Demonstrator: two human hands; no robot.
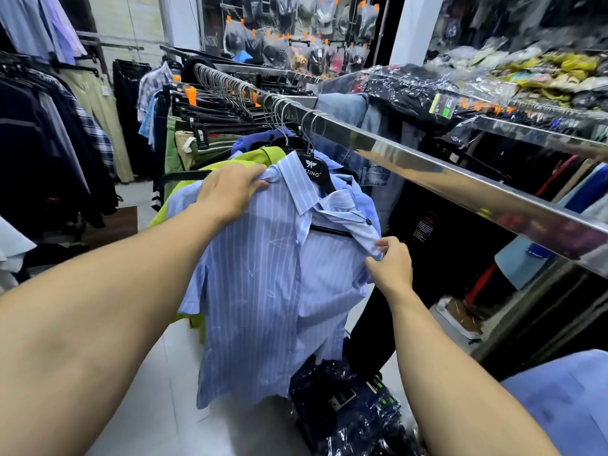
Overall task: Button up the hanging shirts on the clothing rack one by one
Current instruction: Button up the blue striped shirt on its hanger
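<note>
Head view: your left hand (230,189) grips the striped shirt (263,291) at its shoulder, your right hand (391,264) pinches the other shoulder. Its placket runs twelve to six between them, nearer your right.

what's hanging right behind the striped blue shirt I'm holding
Behind the striped blue shirt hangs a lime green garment, with a darker blue one further back. Only their shoulders and edges show; the striped shirt covers the rest.
</note>
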